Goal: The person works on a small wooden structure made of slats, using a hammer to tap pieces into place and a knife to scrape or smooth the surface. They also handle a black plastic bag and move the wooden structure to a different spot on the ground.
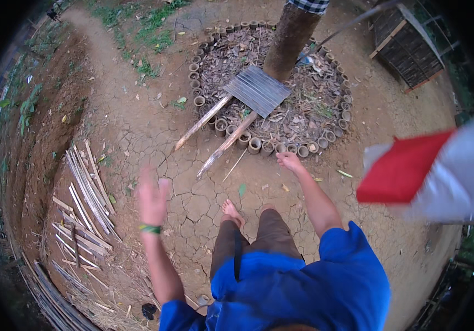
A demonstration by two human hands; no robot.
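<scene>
My left hand (152,199) is raised over the cracked earth, smeared by motion, its fingers stretched and thumb apart, with a green band (149,228) round the wrist. Nothing shows in it. My right hand (290,161) is closed, fingers curled, near the ring of short bamboo tubes (254,145); whether it holds something small is hidden. Ahead, a grey ribbed panel (257,91) on two wooden posts (227,144) tilts against the base of a tree trunk (287,47). Neither hand touches it.
Cut wooden strips (85,193) lie scattered at left, beside a dug earth bank (54,121). Long poles (54,292) lie at lower left. A red and white cloth (405,168), blurred, hangs close at right. A woven bamboo structure (405,47) stands at far right. Dry leaves fill the ring.
</scene>
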